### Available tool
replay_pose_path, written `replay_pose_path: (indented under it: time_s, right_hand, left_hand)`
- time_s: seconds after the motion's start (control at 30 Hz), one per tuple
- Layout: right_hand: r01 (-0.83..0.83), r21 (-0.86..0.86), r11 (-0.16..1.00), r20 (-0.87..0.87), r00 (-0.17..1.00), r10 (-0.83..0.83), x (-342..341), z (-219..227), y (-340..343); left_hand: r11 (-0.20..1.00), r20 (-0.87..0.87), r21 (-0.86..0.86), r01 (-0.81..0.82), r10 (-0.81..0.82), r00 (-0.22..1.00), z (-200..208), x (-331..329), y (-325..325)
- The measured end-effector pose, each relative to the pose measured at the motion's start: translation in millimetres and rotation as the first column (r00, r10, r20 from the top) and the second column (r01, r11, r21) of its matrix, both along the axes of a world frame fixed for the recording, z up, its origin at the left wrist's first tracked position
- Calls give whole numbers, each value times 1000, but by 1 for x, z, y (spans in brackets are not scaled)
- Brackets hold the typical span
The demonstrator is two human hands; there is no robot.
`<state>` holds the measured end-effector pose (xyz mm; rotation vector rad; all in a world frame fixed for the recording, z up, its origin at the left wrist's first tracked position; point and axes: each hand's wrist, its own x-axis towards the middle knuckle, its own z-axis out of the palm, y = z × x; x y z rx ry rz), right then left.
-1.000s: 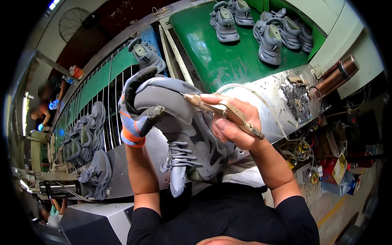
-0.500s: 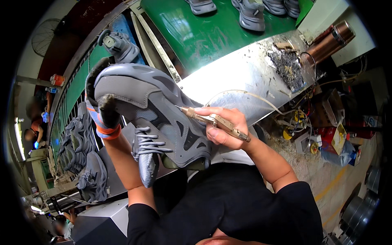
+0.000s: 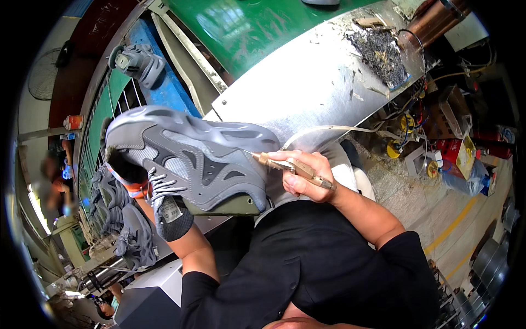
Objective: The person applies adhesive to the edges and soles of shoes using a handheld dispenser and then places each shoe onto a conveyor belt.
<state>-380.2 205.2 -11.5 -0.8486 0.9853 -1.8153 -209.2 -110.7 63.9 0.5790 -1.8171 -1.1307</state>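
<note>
A grey sneaker point(image 3: 224, 175) with a thick moulded sole lies tilted on its side in front of me, its toe to the left. An olive-green last point(image 3: 233, 205) shows at its ankle opening, and the tongue hangs out with a label. My left hand point(image 3: 127, 169), in a dark-palmed glove with an orange cuff, grips the toe end; the shoe hides some of its fingers. Bare, my right hand point(image 3: 309, 178) closes round a brass-coloured pen-like tool point(image 3: 293, 166) with a pointed nozzle and side lever. Its tip is at the upper near the sole edge, contact unclear.
A pale hose point(image 3: 323, 129) runs over the metal worktop point(image 3: 285, 90). Beyond is a green surface point(image 3: 246, 33). Another grey shoe point(image 3: 139, 63) sits at far left, with several more point(image 3: 136, 238) on a rack. Black debris point(image 3: 381, 57) and a copper-coloured flask point(image 3: 433, 27) are at right.
The sneaker has turned in my left hand: its toe is lower and the lace side faces me more. The tool's tip remains by the sole edge. The whole view has shifted.
</note>
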Motion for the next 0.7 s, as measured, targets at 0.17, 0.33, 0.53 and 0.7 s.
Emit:
replay_pose_path:
  time_s: [0.17,0.33,0.53,0.7]
  right_hand:
    - [40,-6,999,-13,999,-40,1,-5,0]
    - [25,91,995,-24,999,-23,2,-2,-10]
    - [166,50,985,-157,975,-157,23,-17,-43]
    - [103,70,992,-145,985,-92,33,-16,-54]
  left_hand:
    - [957,-66,249,-147,169,983,-53,59,8]
    - [851,-8,462,-249,285,958,-85,133,22]
    - [699,157,651,-297,259,953,-70,168,103]
    - [680,367,647,-346,120,922,-33,145,180]
